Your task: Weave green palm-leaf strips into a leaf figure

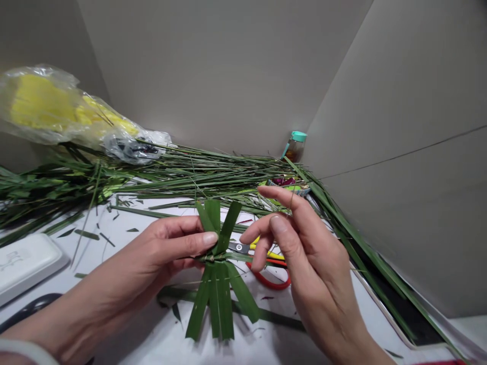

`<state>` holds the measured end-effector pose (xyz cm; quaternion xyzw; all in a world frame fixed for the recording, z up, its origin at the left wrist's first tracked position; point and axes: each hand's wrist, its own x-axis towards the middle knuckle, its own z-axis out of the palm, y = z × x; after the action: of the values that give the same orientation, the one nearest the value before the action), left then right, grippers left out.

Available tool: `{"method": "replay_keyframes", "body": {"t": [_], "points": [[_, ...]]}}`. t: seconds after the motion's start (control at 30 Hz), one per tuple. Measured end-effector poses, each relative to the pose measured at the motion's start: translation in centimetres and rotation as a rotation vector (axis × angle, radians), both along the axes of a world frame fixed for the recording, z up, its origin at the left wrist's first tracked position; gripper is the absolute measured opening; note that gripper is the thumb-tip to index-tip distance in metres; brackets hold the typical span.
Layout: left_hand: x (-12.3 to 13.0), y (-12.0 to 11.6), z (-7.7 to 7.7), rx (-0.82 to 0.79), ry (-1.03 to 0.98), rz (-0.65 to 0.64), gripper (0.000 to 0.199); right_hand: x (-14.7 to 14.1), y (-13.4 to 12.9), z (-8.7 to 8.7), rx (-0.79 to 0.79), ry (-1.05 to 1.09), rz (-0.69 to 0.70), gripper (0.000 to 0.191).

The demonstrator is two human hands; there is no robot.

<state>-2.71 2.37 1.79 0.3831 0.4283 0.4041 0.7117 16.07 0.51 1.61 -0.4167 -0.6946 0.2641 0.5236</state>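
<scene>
L hand (pixel 167 248) pinches the leaf piece (pixel 220 304), ctr of frame just below mid-height, thumb on top near its bound middle (pixel 212 258). R hand (pixel 317 256), right of ctr, fingers half curled, spread, no grip seen. Piece prob. v. light, springy, bit slick; may split if creased. Best hold: bound middle, not tips. Scissors (pixel 272 285) behind R fingers.

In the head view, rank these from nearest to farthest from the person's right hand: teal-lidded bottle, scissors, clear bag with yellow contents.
From the right hand:
1. Scissors: on the table, just left of the hand and partly hidden by its fingers.
2. Teal-lidded bottle: beyond the hand, near the back corner.
3. Clear bag: far left, at the back.
</scene>
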Motion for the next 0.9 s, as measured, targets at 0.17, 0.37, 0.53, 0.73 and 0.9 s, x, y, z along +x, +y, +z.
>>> {"method": "replay_keyframes", "body": {"t": [0.17, 0.37, 0.53, 0.73, 0.9], "points": [[-0.3, 0.1, -0.6, 0.048, 0.091, -0.012, 0.025, 0.1, 0.1, -0.1, 0.006, -0.009, -0.024, 0.024], [-0.6, 0.6, -0.9, 0.053, 0.081, -0.043, 0.015, 0.2, -0.3, -0.1, 0.020, 0.061, -0.046, 0.021], [-0.8, 0.6, -0.8, 0.019, 0.060, 0.002, 0.019, -0.4, -1.0, 0.2, 0.112, 0.186, -0.096, 0.017], [-0.7, 0.6, -0.2, -0.012, 0.021, 0.037, 0.021, -0.8, -2.0, 0.4, 0.170, 0.289, -0.242, 0.013], [-0.8, 0.4, -0.2, -0.041, -0.022, 0.055, 0.025, 0.9, -2.4, -0.1, 0.296, 0.258, -0.111, 0.020]]}}
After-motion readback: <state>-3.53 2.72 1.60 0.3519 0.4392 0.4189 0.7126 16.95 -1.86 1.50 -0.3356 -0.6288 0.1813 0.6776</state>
